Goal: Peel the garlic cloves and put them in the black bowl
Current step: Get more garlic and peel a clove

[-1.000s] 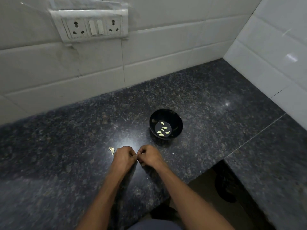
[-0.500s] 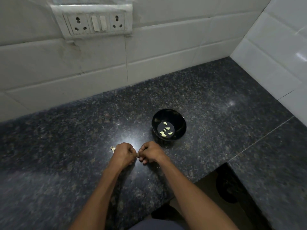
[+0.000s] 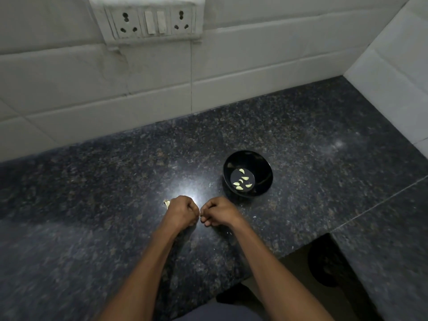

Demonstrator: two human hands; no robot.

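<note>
Both hands' curled fingers [image 3: 203,210] meet, apparently pinching a hidden clove; small, light and slippery, it likely wants fingertip grip. The round black bowl [image 3: 264,165] sits just beyond.

The counter [image 3: 301,126] is dark grey-black granite, speckled all over with brown and pale grey flecks, and carries a bright white glare patch near the hands. The bowl [image 3: 264,165] on it is glossy black, with a flatter grey-black base. The cloves [image 3: 242,180] inside are pale yellow-green. A scrap of peel [image 3: 166,203] is cream with a yellowish tint. The wall tiles [image 3: 254,66] are off-white with faint grey grout lines and a few dull smudges. The socket plate [image 3: 152,20] is white with dark pin holes and pale switches.
</note>
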